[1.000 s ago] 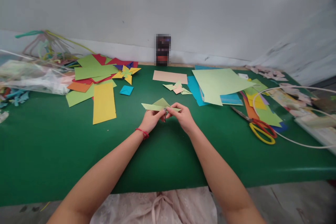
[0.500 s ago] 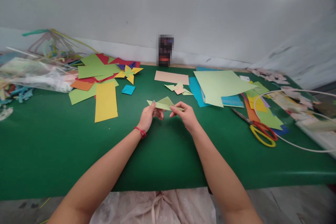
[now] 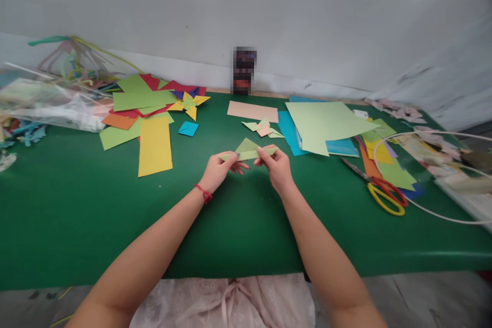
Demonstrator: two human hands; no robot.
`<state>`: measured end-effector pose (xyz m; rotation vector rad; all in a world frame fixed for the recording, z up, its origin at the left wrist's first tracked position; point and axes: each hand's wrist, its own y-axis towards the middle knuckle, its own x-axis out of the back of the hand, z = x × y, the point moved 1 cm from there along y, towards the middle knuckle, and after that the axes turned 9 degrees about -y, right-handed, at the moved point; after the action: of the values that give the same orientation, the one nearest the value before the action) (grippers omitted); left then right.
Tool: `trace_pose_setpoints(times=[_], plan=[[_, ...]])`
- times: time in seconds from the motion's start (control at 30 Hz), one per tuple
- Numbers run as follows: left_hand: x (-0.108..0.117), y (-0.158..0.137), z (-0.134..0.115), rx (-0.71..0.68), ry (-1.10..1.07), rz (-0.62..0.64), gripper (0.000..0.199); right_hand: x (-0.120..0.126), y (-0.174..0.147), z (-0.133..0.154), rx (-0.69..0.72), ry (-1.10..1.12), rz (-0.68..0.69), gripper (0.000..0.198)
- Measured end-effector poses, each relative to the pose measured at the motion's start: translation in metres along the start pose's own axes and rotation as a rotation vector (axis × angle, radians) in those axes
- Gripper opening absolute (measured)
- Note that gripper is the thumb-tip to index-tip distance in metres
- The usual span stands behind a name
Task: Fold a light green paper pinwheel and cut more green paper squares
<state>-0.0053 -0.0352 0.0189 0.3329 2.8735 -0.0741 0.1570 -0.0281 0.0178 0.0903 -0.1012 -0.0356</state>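
Note:
A folded light green sheet of paper (image 3: 248, 154) is held above the green table, with a triangular flap pointing away from me. My left hand (image 3: 224, 167) pinches its left part between thumb and fingers. At its right part, my right hand (image 3: 273, 162) grips with thumb and bent fingers. Just beyond lies a folded star of light green and pink paper (image 3: 263, 128). A pink paper strip (image 3: 252, 111) rests behind that star. Left of them are a small blue folded square (image 3: 188, 128) and a yellow and green paper star (image 3: 189, 104).
Scissors with red and yellow handles (image 3: 384, 196) lie on the right, beside coloured paper pieces. A large light green sheet (image 3: 326, 125) covers blue paper. On the left are a yellow sheet (image 3: 155, 146), stacked papers and a plastic bag (image 3: 49, 107). A white cord (image 3: 426, 218) loops at right.
My left thumb has moved right along the folded paper, toward its middle. My right hand's hold has shifted, and the paper now lies more level. The view has tilted slightly.

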Motion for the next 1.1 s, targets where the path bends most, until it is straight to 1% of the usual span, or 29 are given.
trace_pose_setpoints(times=[0.13,0.27,0.3,0.33,0.43,0.47,0.53,0.6,0.67,0.73,0.8,0.93,1.1], plan=[[0.0,0.0,0.004,0.058,-0.046,0.004,0.055,0.003,0.0,0.0,0.015,-0.041,-0.03,0.023],[0.001,0.001,0.007,0.083,-0.077,0.024,0.068,0.005,0.003,-0.004,-0.01,-0.041,-0.059,0.024],[0.002,0.002,0.006,0.08,-0.086,0.024,0.069,0.006,0.004,-0.005,-0.026,-0.036,-0.061,0.024],[0.003,0.002,0.005,0.072,-0.086,0.019,0.065,0.008,0.006,-0.007,-0.043,-0.03,-0.056,0.024],[0.006,0.004,0.001,0.033,-0.033,0.021,0.042,0.012,0.008,-0.008,-0.063,0.001,0.006,0.023],[0.006,0.004,0.0,0.032,-0.009,0.03,0.038,0.013,0.008,-0.007,-0.059,0.011,0.032,0.023],[0.006,0.004,0.0,0.062,0.04,0.051,0.036,0.014,0.007,-0.004,-0.044,0.009,0.105,0.023],[0.005,0.003,0.001,0.114,0.096,0.094,0.036,0.015,0.004,0.0,-0.023,-0.036,0.213,0.024],[0.003,0.0,0.004,0.158,0.153,0.172,0.033,0.014,0.001,0.003,-0.004,-0.096,0.324,0.024],[0.0,-0.002,0.006,0.17,0.188,0.25,0.029,0.012,0.0,0.004,-0.002,-0.128,0.386,0.022],[-0.002,-0.004,0.006,0.151,0.201,0.261,0.026,0.01,-0.001,0.004,-0.009,-0.125,0.397,0.021],[-0.003,-0.004,0.003,0.095,0.208,0.224,0.022,0.006,-0.001,0.001,0.018,-0.123,0.363,0.018],[0.003,-0.002,0.0,0.105,0.355,0.298,0.02,0.003,-0.001,-0.004,0.044,-0.174,0.392,0.02]])
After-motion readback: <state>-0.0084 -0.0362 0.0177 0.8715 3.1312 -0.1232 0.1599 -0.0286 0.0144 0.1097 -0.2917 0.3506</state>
